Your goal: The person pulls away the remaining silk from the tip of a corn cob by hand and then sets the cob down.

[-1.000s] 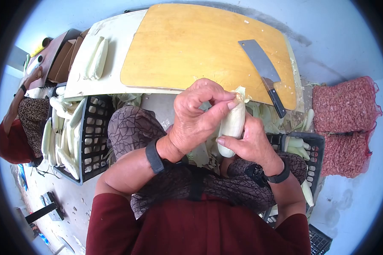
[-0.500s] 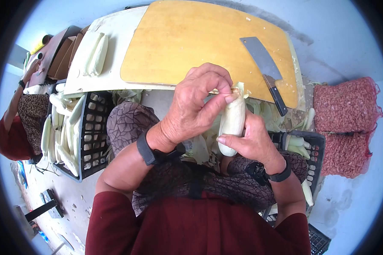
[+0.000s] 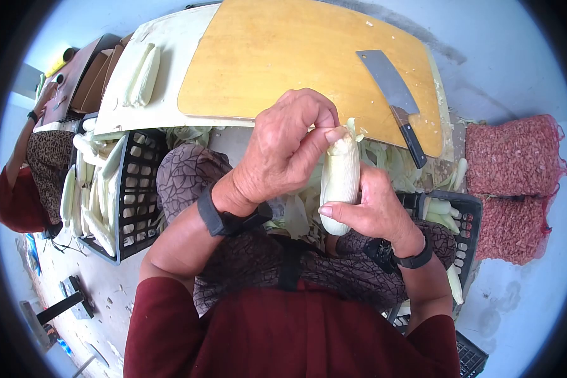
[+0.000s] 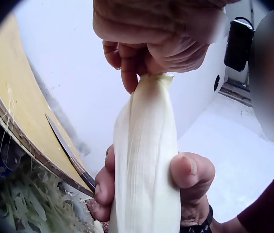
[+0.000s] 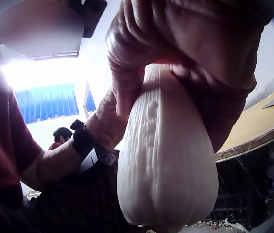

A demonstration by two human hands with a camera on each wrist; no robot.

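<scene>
Corn (image 3: 339,189) is being held just off the near edge of the board (image 3: 271,57), tip towards the board, broad end towards the lap.

Handling, as judged: steadiness is being supplied by the right hand (image 3: 378,205), and the fine work is being left to the left hand (image 3: 283,145). The body is best braced low and firmly, without the pale outer leaves being squeezed out of shape. At the tip, a small, deep pinch is being called for; if only the loose scrap is being caught, tearing or slipping is being risked. Any pull is better directed along the leaf than across it, with the two hands being worked against each other in short, even movements.

Grip, left: narrow; the leafy tip is being pinched between thumb and bent fingers. How much leaf is being caught cannot be told, the contact being partly hidden. Grip, right: spread only to the width of the corn; the body is being clasped, thumb on one side, fingers on the other.

Surroundings: the cleaver (image 3: 387,82) is lying on the right part of the board, untouched. Two ears (image 3: 146,79) are resting left of the board; husks (image 3: 390,167) are lying below its near edge.
</scene>
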